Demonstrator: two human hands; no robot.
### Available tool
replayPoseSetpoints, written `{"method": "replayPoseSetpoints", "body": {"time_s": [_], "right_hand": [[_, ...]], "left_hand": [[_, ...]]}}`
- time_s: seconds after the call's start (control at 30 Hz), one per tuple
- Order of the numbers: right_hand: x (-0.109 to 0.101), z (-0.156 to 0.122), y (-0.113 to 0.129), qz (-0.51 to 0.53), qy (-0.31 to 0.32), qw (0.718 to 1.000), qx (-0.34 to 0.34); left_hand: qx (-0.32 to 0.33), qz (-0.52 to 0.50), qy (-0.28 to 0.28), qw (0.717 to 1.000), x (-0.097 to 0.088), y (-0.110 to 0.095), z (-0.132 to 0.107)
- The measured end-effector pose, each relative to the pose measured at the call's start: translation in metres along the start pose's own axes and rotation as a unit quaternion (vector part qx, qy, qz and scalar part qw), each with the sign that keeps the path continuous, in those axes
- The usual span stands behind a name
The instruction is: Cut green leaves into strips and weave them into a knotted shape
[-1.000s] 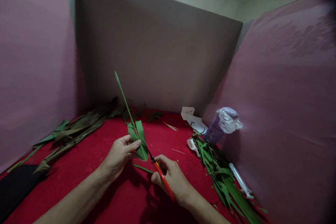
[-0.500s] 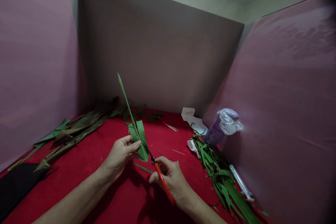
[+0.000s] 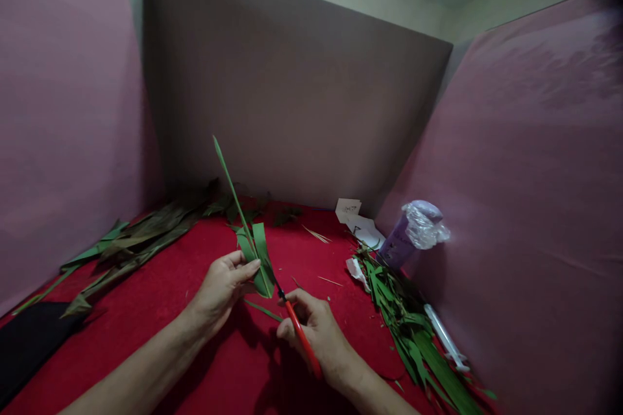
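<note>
Between thumb and fingers, my left hand point(image 3: 224, 285) pinches a folded green leaf point(image 3: 263, 253) whose long thin stalk point(image 3: 228, 178) sticks up and to the left. My right hand point(image 3: 316, 331) is closed round red-handled scissors point(image 3: 299, 331). Their dark blades point up and left, against or just behind the leaf's right edge; I cannot tell whether they touch it. A narrow green strip point(image 3: 263, 310) shows below the leaf, between the two hands.
Cut green leaves point(image 3: 403, 324) lie in a heap at the right, near a white syringe-like tube point(image 3: 445, 337). Behind them stand a purple container point(image 3: 396, 243) with clear plastic on top and white papers point(image 3: 363, 230). Long dull leaves point(image 3: 146, 237) and a black item point(image 3: 36, 343) lie left on red cloth point(image 3: 160, 298).
The stalk's tip has swung slightly left. Both hands keep nearly the same place and hold, and the scissors have hardly moved.
</note>
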State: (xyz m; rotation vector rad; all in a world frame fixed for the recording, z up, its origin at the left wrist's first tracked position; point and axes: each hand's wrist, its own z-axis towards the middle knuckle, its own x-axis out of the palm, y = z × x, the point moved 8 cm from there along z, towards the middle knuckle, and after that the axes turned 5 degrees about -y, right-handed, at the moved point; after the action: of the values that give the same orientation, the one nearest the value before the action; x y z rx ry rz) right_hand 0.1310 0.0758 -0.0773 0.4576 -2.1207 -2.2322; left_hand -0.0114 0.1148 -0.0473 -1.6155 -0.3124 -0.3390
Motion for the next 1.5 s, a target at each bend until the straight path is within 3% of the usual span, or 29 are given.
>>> {"method": "replayPoseSetpoints", "body": {"time_s": [0.13, 0.37, 0.6, 0.83, 1.03, 1.2, 1.5], "right_hand": [[-0.003, -0.003, 0.010, -0.066, 0.003, 0.996, -0.062], [0.001, -0.002, 0.007, -0.039, 0.022, 0.996, -0.072], [0.001, -0.002, 0.004, -0.021, 0.025, 0.998, -0.054], [0.008, 0.000, -0.007, 0.096, 0.019, 0.995, 0.021], [0.012, -0.002, -0.010, 0.151, 0.017, 0.988, 0.027], [0.013, -0.005, -0.008, 0.123, 0.021, 0.992, 0.020], [0.008, -0.011, 0.013, 0.019, 0.026, 0.997, -0.067]], "left_hand": [[-0.009, 0.006, 0.000, 1.000, 0.001, -0.001, -0.001], [-0.029, 0.024, 0.012, 0.999, 0.004, 0.002, -0.001], [-0.016, 0.048, 0.011, 0.999, 0.005, 0.001, -0.003], [-0.007, 0.061, 0.006, 0.998, 0.005, 0.002, -0.003], [-0.008, 0.052, 0.023, 0.998, 0.006, 0.004, -0.002], [-0.010, 0.048, 0.026, 0.998, 0.006, 0.005, -0.002], [-0.017, 0.048, 0.029, 0.998, 0.009, 0.003, -0.005]]}}
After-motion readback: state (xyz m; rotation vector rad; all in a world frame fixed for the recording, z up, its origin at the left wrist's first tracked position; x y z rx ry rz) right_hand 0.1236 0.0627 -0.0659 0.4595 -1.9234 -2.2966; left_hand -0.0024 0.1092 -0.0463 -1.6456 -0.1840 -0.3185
